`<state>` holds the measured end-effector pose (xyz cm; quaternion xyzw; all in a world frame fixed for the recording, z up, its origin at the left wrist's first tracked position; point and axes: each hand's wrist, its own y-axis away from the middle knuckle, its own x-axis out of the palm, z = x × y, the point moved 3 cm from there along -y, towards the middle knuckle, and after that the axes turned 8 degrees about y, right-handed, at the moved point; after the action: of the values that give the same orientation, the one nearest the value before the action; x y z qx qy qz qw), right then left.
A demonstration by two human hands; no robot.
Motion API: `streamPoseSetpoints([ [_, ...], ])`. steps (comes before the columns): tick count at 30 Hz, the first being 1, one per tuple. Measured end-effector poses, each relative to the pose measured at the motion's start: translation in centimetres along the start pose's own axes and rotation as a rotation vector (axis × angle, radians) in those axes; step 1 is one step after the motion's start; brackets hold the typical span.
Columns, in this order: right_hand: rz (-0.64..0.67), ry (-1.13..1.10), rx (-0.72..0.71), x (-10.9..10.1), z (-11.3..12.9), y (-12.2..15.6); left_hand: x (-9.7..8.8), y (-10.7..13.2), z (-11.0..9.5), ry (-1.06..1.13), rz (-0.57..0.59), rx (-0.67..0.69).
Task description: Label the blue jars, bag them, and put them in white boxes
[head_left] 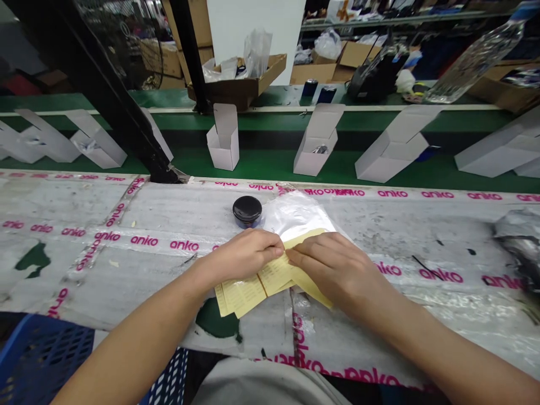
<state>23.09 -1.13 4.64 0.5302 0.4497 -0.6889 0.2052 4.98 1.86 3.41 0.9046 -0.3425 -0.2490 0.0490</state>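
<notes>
Yellow printed paper sheets [247, 295] lie on the taped table covering, partly overlapping one another. My left hand [253, 252] is closed on their upper edge, thumb and fingers pinched together. Close beside it, my right hand [327, 259] also pinches the yellow paper, its fingertips almost meeting the left ones. The palms hide part of the sheets. Just beyond the hands lies a crumpled white plastic bag [295, 214], touching the paper's far edge. A round black-topped container [247, 210] stands to the left of the bag.
Open white boxes [224, 140] line the green conveyor [261, 160] behind the table, some with items inside. A black post [113, 95] slants down at the left. Silvery wrapped material [521, 242] sits far right. A blue basket [46, 354] is at lower left.
</notes>
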Motion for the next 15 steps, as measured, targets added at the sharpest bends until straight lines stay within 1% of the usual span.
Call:
streamPoseSetpoints([
  [3,0.007,-0.010,-0.007,-0.1,0.0,0.0,-0.1,0.2,-0.2,-0.024,0.005,0.015],
  [7,-0.010,-0.187,0.060,0.8,-0.8,0.3,-0.1,0.3,0.1,0.017,0.019,0.023],
  [9,-0.004,-0.242,0.071,1.3,-1.1,0.6,-0.1,0.2,0.5,0.046,0.012,0.008],
  [12,-0.006,-0.229,0.058,1.4,-1.2,0.8,0.0,-0.1,0.8,0.038,0.002,-0.013],
  [15,-0.009,-0.155,0.027,1.0,-0.9,0.8,0.1,-0.1,0.9,0.029,0.011,-0.004],
])
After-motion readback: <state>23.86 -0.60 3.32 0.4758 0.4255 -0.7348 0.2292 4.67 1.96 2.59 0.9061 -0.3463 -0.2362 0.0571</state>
